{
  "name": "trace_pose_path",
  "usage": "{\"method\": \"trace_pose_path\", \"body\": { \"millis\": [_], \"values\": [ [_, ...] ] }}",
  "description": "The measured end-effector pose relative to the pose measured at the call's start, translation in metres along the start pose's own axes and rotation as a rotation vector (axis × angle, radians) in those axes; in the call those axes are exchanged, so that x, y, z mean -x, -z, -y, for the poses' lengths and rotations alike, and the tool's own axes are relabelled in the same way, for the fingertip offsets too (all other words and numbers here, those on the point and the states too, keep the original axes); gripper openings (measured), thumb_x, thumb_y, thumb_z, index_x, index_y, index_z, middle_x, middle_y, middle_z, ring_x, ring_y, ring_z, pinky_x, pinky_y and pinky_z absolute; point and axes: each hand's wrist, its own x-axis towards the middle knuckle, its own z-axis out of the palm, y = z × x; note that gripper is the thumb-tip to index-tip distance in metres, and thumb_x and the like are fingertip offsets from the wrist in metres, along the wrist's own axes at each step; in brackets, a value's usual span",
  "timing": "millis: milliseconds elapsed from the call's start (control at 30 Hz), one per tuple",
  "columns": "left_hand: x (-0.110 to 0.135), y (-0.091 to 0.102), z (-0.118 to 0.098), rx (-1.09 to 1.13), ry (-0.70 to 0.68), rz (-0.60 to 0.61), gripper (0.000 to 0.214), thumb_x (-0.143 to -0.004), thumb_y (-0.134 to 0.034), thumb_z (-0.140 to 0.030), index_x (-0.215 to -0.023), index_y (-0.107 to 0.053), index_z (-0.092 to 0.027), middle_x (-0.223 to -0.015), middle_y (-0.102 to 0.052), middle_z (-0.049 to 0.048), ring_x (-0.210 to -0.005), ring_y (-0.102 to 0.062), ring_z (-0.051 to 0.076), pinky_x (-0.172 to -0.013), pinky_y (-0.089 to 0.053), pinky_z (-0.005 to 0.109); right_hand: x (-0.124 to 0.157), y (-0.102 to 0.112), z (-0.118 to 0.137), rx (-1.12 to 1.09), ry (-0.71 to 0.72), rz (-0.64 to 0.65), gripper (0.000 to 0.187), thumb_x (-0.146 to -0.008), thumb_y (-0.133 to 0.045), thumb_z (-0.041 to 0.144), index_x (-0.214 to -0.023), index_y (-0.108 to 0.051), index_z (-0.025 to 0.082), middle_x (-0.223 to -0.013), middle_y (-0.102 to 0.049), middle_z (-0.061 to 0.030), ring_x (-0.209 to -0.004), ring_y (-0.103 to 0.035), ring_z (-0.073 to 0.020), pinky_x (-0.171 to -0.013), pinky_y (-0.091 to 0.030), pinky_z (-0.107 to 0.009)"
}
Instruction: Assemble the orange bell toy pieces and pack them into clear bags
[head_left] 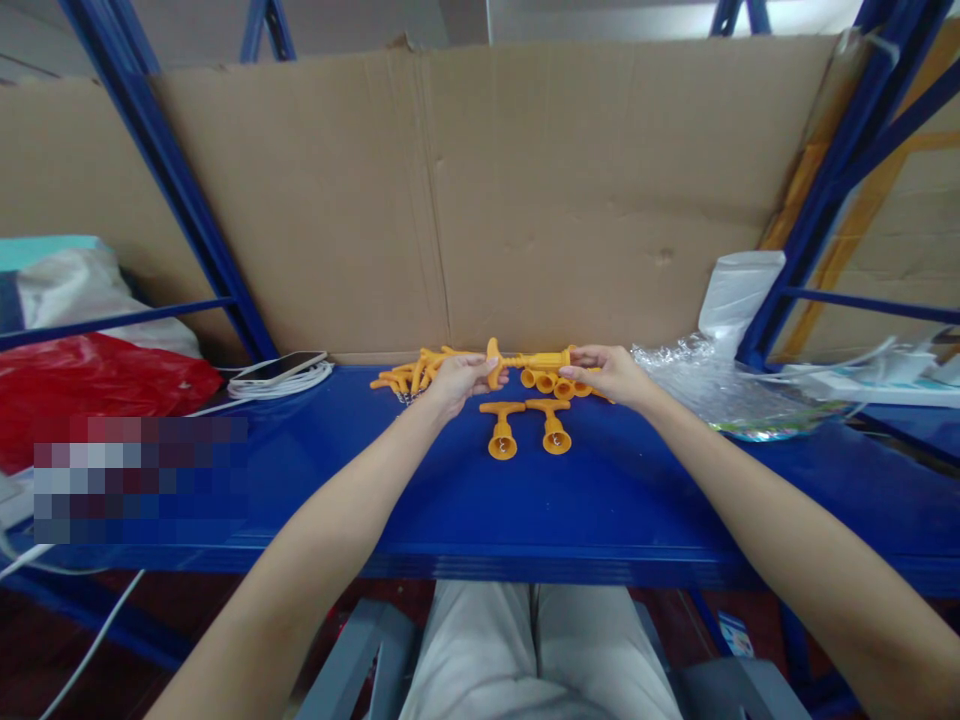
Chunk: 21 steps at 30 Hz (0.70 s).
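Observation:
Both my hands hold one long orange plastic piece (529,360) level above the blue shelf (465,500). My left hand (459,381) pinches its left end, by a round orange cap. My right hand (611,372) grips its right end. Two orange T-shaped parts with flared ends (529,427) stand side by side on the shelf just in front of my hands. A heap of orange rod-like parts (409,374) lies behind my left hand. More orange flared parts (551,381) sit under the held piece.
A phone (279,366) on coiled white cable lies at the left. A red bag (90,385) sits further left. Crumpled clear plastic wrap (712,385) lies at the right. Cardboard (480,190) backs the shelf, between blue uprights.

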Motion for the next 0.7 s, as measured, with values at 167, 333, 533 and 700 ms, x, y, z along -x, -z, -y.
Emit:
{"method": "trace_pose_path", "body": {
  "millis": [167, 333, 533, 700],
  "values": [
    [0.002, -0.001, -0.001, -0.034, -0.007, 0.010, 0.010, -0.080, -0.058, -0.009, -0.072, -0.063, -0.008, -0.063, -0.068, 0.0063, -0.056, -0.064, 0.011, -0.061, -0.052, 0.022, 0.002, -0.001, -0.001, -0.058, -0.028, 0.094, 0.027, -0.067, -0.072, 0.033, -0.087, -0.070, 0.015, -0.084, -0.072, -0.0061, -0.075, -0.068, -0.0190, -0.065, -0.055, -0.029],
    [0.001, 0.000, -0.001, -0.093, -0.024, 0.018, 0.008, -0.078, -0.062, -0.010, -0.070, -0.061, -0.010, -0.061, -0.067, 0.0033, -0.054, -0.062, 0.008, -0.057, -0.050, 0.017, 0.000, -0.004, -0.010, -0.069, -0.037, 0.103, 0.029, -0.066, -0.072, 0.029, -0.091, -0.068, 0.014, -0.087, -0.072, -0.0074, -0.078, -0.068, -0.0195, -0.069, -0.055, -0.031],
    [0.003, -0.005, 0.000, -0.155, -0.014, 0.005, 0.013, -0.072, -0.070, -0.013, -0.070, -0.057, -0.011, -0.058, -0.066, 0.0026, -0.052, -0.062, 0.009, -0.059, -0.051, 0.020, -0.001, -0.004, -0.015, -0.051, -0.045, 0.123, 0.030, -0.068, -0.072, 0.029, -0.093, -0.067, 0.014, -0.088, -0.072, -0.0079, -0.078, -0.068, -0.0190, -0.073, -0.056, -0.034],
    [0.001, -0.005, 0.003, -0.167, -0.019, -0.003, 0.017, -0.070, -0.072, -0.017, -0.071, -0.056, -0.011, -0.056, -0.064, 0.0006, -0.050, -0.060, 0.008, -0.056, -0.050, 0.019, -0.002, -0.004, -0.017, -0.015, -0.032, 0.135, 0.033, -0.068, -0.072, 0.031, -0.096, -0.067, 0.014, -0.091, -0.072, -0.0087, -0.081, -0.068, -0.0209, -0.075, -0.056, -0.035]
  ]
}}
